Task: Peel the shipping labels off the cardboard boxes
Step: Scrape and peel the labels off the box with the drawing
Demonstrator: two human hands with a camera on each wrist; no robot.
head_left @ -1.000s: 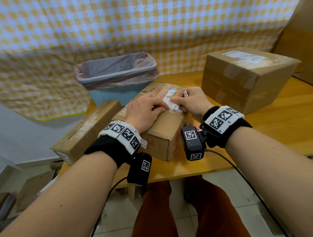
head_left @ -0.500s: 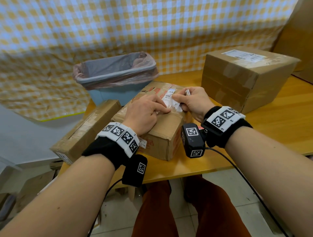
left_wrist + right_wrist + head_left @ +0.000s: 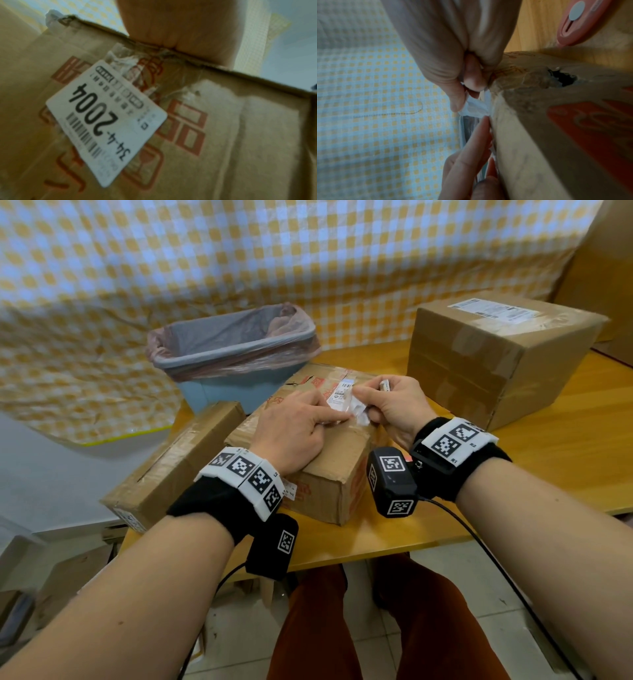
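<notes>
Pinching the crumpled near end of the shipping label (image 3: 346, 400) with right hand (image 3: 390, 409) thumb and forefinger, atop the middle cardboard box (image 3: 329, 474); left hand (image 3: 291, 433) resting flat there, forefinger straight, pressing beside the lifted edge.

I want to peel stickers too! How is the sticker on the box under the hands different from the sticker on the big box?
The middle box's label is crumpled, partly lifted, pinched by the right hand; the big box's label lies flat, untouched. Both are white with printing.
</notes>
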